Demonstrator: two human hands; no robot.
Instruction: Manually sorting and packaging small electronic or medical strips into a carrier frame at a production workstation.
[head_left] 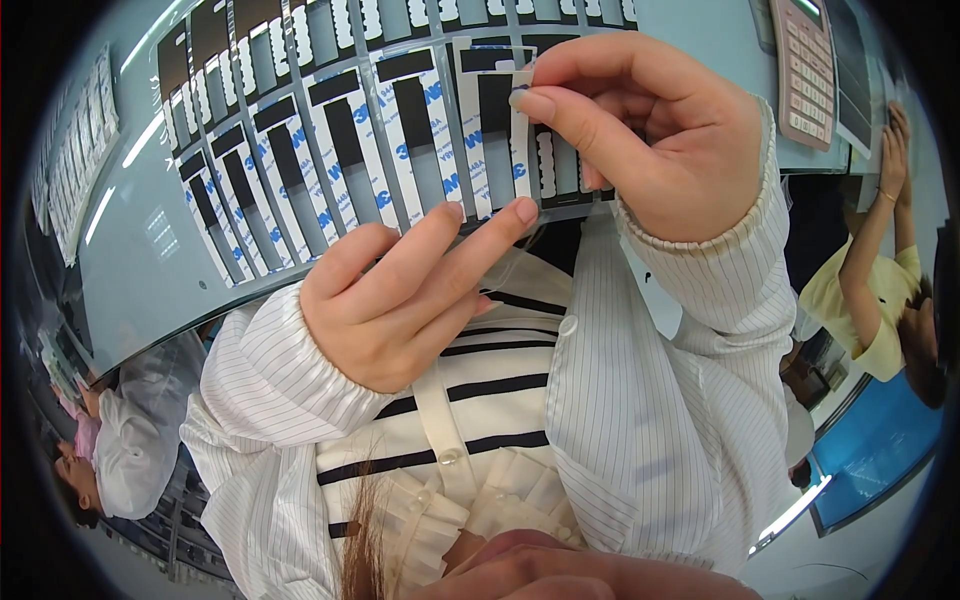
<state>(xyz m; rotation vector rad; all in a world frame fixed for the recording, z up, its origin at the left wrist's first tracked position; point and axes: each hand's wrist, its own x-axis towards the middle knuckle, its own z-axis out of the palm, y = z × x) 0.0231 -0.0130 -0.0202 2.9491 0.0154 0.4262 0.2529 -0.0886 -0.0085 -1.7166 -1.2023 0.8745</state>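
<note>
Glossy pale blue-grey tabletop (130, 310) seen to left of left hand (375, 300); white light streaks (143, 140) mirrored on it. Dark-edged blue panel (885, 440) noted below and right of right hand (690, 150); bright light strip (793, 513) seen near panel.

Blue printing, repeated at a slant in large bold characters with smaller lettering, stands on the narrow, white, paper-like strips (448, 160) beside the black rectangular areas in the row nearest the person. The same blue marking shows on the white strip (520, 165) at the fingertips of the right hand (680, 150). Small key legends stand on the pink, rectangular plastic calculator (804, 80) at upper right; its display (808, 10) cannot be read.
</note>
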